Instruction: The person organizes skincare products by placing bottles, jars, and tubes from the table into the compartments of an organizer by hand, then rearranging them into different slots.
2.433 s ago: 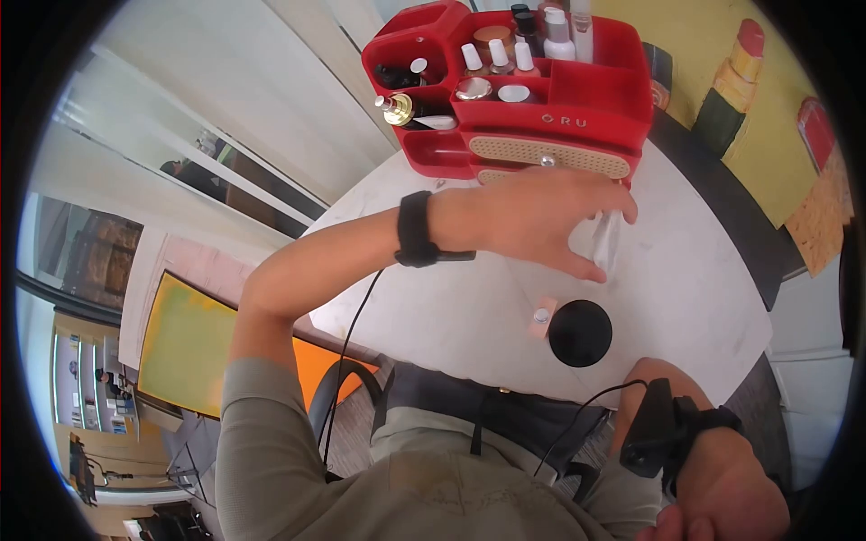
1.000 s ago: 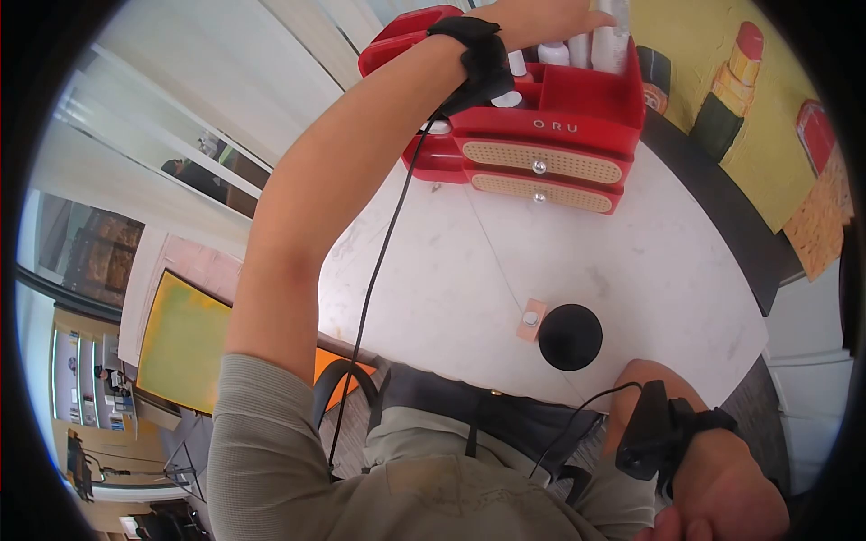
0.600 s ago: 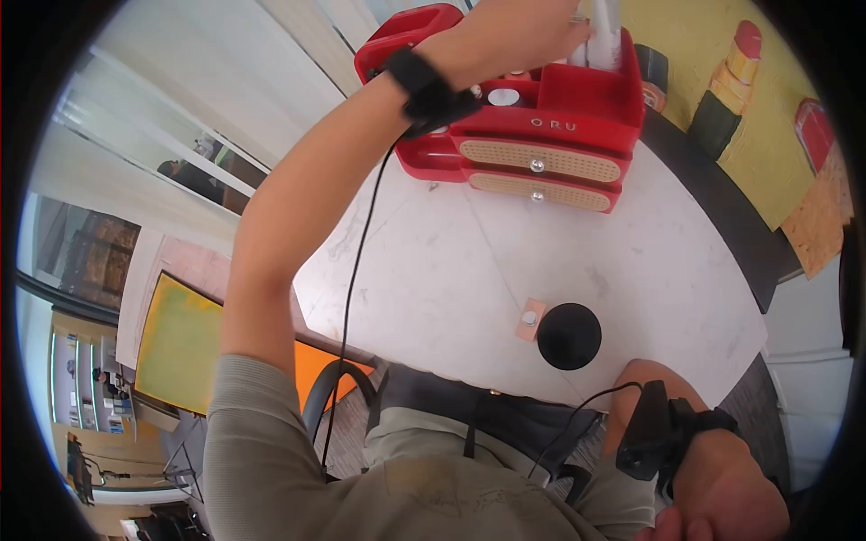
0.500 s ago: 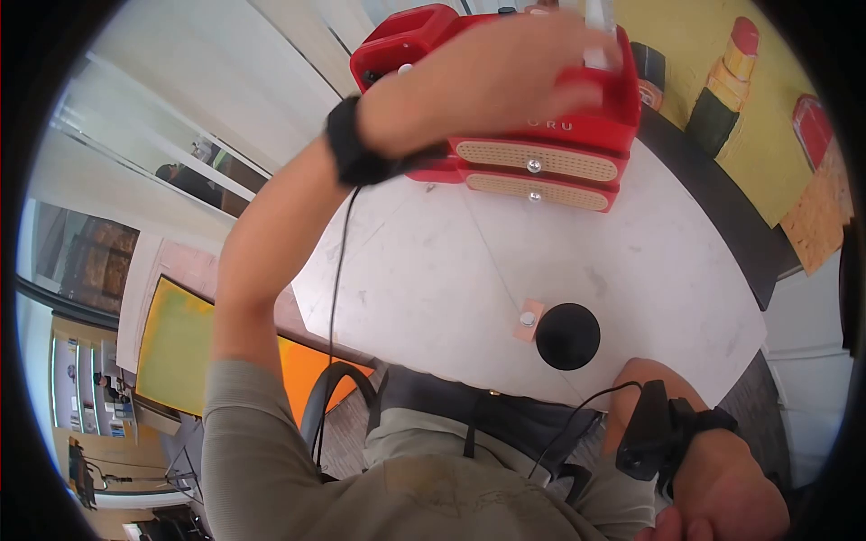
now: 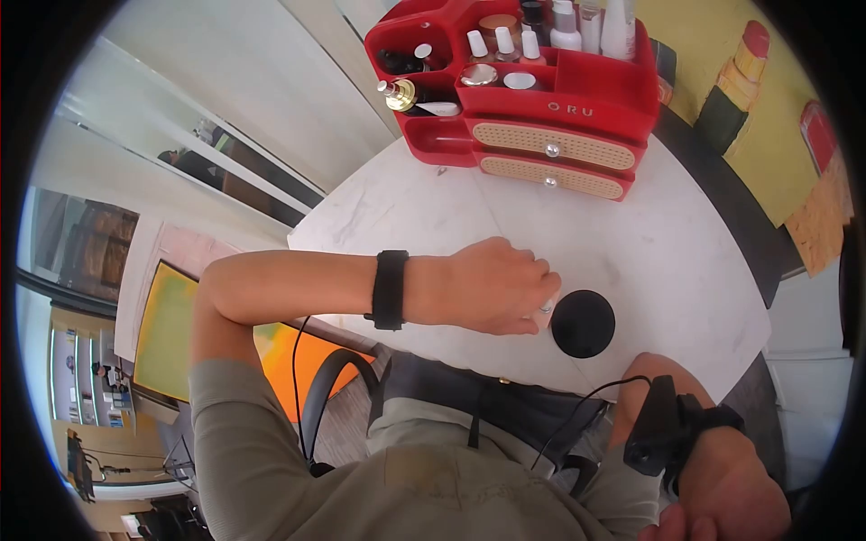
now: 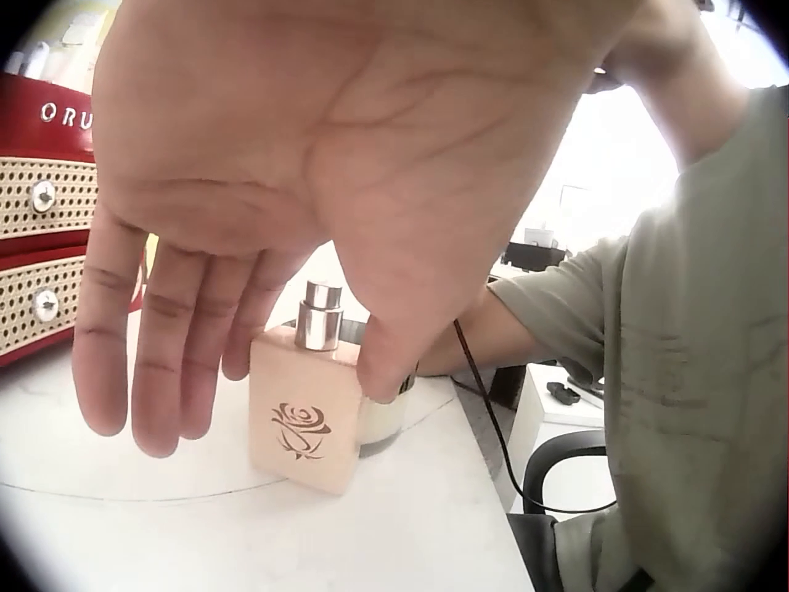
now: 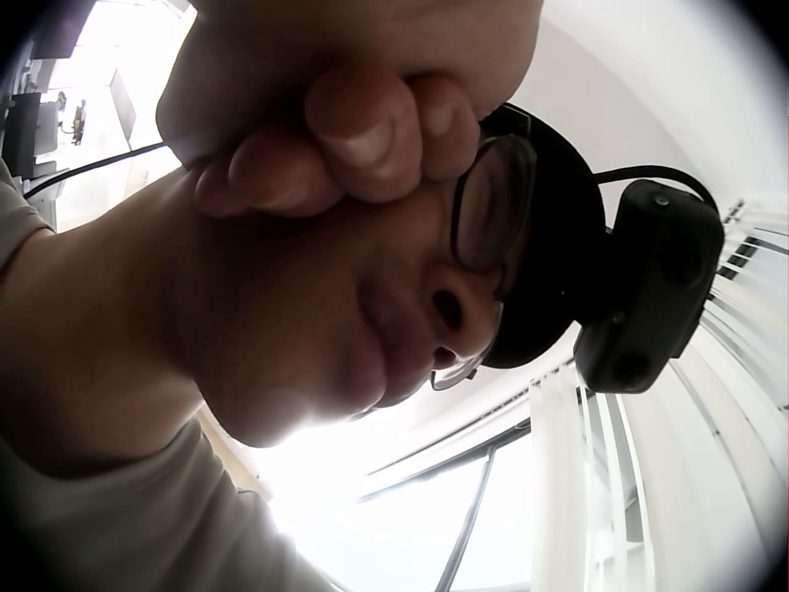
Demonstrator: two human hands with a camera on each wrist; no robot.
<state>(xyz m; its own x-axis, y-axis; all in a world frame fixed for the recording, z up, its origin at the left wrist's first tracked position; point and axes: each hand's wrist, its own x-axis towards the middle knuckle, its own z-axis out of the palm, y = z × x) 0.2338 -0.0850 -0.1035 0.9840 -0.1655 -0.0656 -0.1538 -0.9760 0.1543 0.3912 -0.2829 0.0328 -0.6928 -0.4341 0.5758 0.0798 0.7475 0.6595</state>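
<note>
In the head view my left hand point(image 5: 483, 284) is over the table beside a pale pink perfume bottle point(image 5: 542, 317), mostly hidden by the fingers. The left wrist view shows this bottle point(image 6: 302, 413) upright, with a silver spray neck and a rose print. My left thumb overlaps its right edge; the long fingers extend nearly straight beside and beyond its left edge. A black-topped round jar point(image 5: 583, 324) stands close to the bottle. My right hand point(image 7: 358, 136) has its fingers folded in and rests against the person's face, holding nothing.
A red cosmetics organizer point(image 5: 600, 108) with two drawers stands at the back of the white table point(image 5: 667, 270). It carries nail polishes point(image 5: 505, 45), a white tube-shaped bottle point(image 5: 619, 32) and several other bottles. A black cable point(image 5: 302, 379) hangs from the left wrist.
My left hand carried a white tube-shaped bottle up from the table into the organizer's right rear part and let go. It has come back down to the perfume bottle. My right hand stays put.
</note>
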